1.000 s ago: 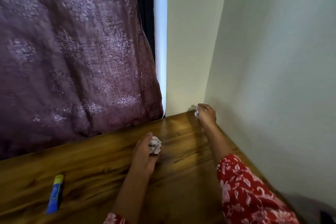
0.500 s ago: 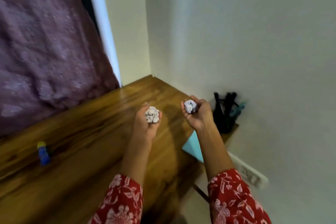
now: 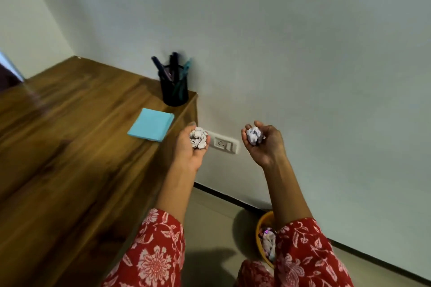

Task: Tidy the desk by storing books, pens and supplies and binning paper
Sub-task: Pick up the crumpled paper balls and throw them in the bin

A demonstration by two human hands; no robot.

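My left hand (image 3: 191, 149) holds a crumpled white paper ball (image 3: 198, 140) in its curled fingers, just past the right end of the wooden desk (image 3: 70, 147). My right hand (image 3: 264, 144) grips a second crumpled paper ball (image 3: 254, 135), palm turned up, out over the floor. Low on the floor by the wall stands an orange bin (image 3: 262, 228) with crumpled paper inside, partly hidden behind my right sleeve. A blue pad of paper (image 3: 151, 127) lies near the desk's right edge. Behind it a black pen holder (image 3: 175, 89) full of pens stands against the wall.
A white wall socket (image 3: 224, 145) sits on the wall between my hands. The pale wall runs along the right, with a dark skirting line above the tiled floor (image 3: 210, 216). A strip of curtain shows at the far left.
Both hands lifted their paper balls off the desk and carried them right, beyond the desk's end. The view swung right; the curtain and glue stick left it, the bin came in.
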